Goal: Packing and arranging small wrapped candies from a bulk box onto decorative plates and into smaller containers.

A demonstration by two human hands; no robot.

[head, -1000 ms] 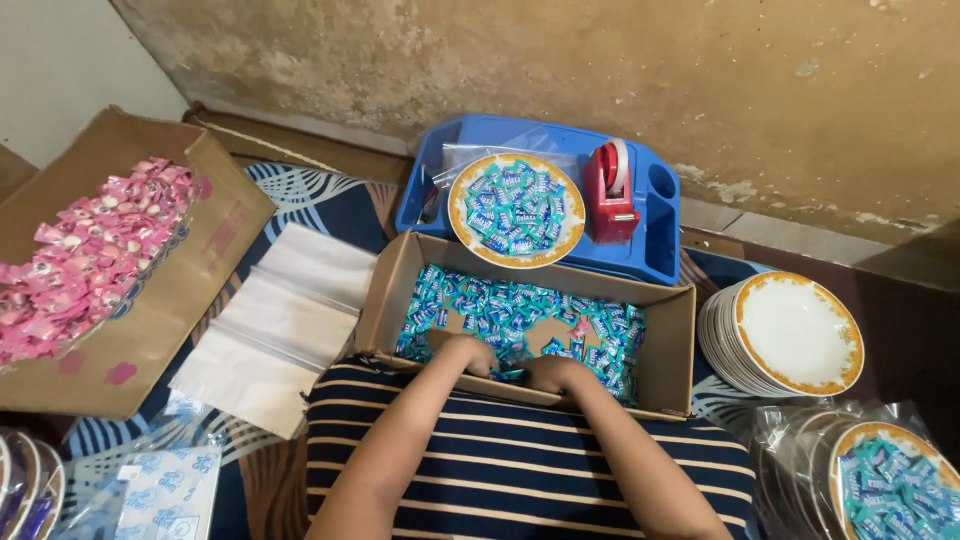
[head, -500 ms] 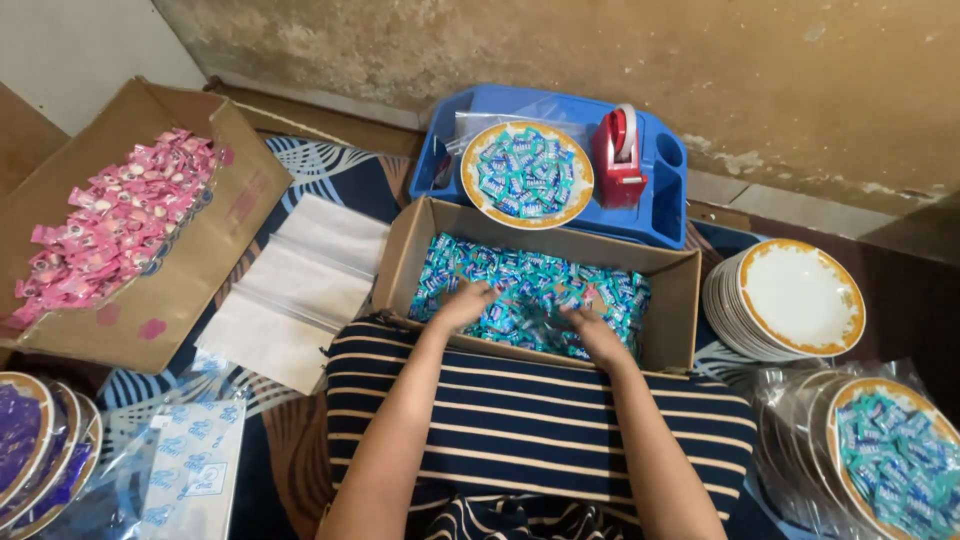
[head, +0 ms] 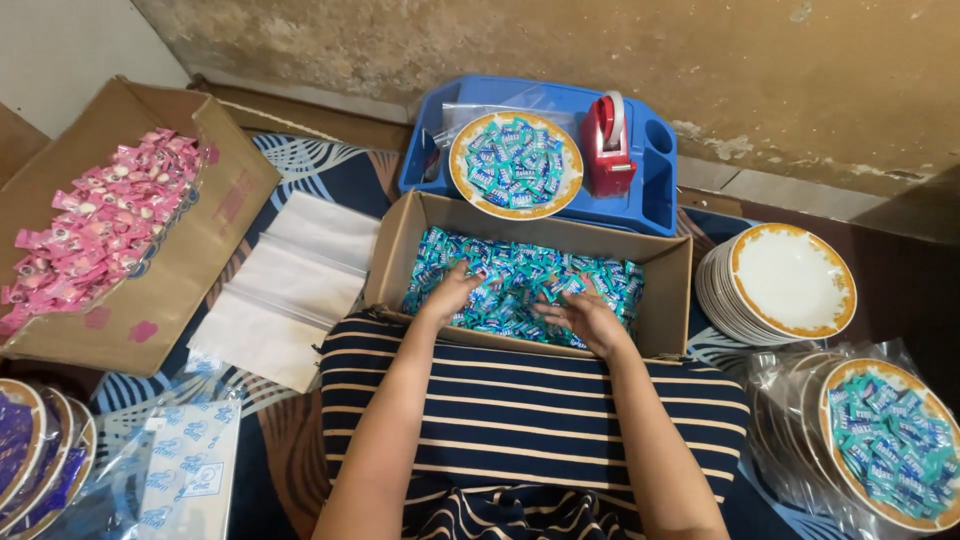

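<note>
A: Head view, item 1. What's sitting centre?

B: Cardboard box of blue wrapped candies, resting against the person's lap w/ flaps open, so both hands are reaching in w/o stretching.

A: Hands?

B: Left hand is lying palm-down on the candies at the box's left-near side, fingers loosely spread, pinching nothing I can make out. Right hand is doing likewise at right-near, fingers fanned toward centre. Forearms are angling in from the striped lap, wrists low over the near box wall.

A: Item 2, behind?

B: Blue tray against the wall, carrying a gold-rimmed plate of blue candies and a red tape dispenser (clear bags are tucked under the plate).

A: Sides?

B: Right: stack of empty plates; bagged filled plate nearer. Left: white sheets lying flat, big box of pink candies, bagged plates w/ purple contents at the corner. All are sitting near the lap.
</note>
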